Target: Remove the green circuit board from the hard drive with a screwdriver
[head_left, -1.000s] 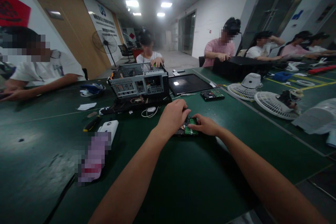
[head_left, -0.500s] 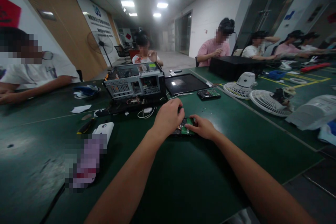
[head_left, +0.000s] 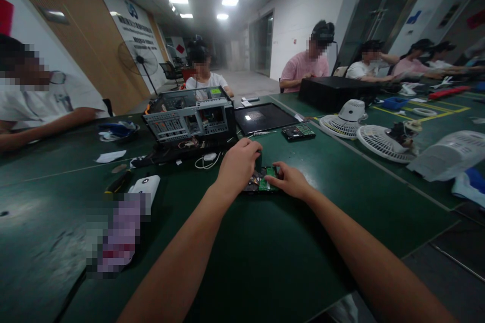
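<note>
Drive (head_left: pixel 264 184) could skid if the right hand (head_left: pixel 291 180), gripping its right end, slackens; left hand (head_left: pixel 238 162) curls above its left, hold unclear.

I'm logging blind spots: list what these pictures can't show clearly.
Head view:
Dark object in the left hand: mostly hidden by that hand.
Circuit-board unit: left end behind the same hand.
Purple item: surface pixelated.
Black cable: far end cut off by bottom edge.
Wall sign: lettering blurred.

2 HDDs (head_left: pixel 264 185), 2 wht fan grilles (head_left: pixel 379 143), 1 open PC (head_left: pixel 172 128), 1 ped. fan (head_left: pixel 141 60).
</note>
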Available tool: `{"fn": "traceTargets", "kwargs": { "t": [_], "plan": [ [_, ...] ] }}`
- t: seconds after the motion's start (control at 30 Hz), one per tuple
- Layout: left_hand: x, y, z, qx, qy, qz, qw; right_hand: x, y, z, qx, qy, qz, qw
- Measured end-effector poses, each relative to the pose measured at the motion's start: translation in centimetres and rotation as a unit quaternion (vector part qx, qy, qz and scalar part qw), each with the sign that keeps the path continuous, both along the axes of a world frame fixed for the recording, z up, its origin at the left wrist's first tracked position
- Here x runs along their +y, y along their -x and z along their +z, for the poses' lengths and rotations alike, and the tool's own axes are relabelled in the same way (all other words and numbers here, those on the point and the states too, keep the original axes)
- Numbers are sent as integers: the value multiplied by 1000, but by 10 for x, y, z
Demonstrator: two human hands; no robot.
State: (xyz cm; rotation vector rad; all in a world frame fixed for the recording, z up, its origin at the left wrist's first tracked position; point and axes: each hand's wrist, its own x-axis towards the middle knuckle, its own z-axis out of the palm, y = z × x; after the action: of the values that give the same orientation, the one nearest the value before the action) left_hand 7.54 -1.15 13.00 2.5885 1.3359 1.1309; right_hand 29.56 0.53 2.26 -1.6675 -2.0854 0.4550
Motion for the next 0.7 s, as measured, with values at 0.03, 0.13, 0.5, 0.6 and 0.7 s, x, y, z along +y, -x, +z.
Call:
{"fn": "traceTargets", "kwargs": {
  "t": [0.03,0.13,0.5,0.6,0.7],
  "plan": [
    [0,0,0,3,1,-7,1000,0,0,-1,0,-2,0,1000],
    [0,-2,-2,4,5,-15,1000,1,-1,-2,-2,-6,4,1000],
    [-3,-12,-7,-63,12,27,998,0,-3,0,-3,-6,23,1000],
    [-2,-13,-8,-76,14,28,997,0,-3,1,-5,-3,24,1000],
    [-2,-12,-7,-72,21,15,997,0,-3,1,-6,-1,21,1000]
  ]
}}
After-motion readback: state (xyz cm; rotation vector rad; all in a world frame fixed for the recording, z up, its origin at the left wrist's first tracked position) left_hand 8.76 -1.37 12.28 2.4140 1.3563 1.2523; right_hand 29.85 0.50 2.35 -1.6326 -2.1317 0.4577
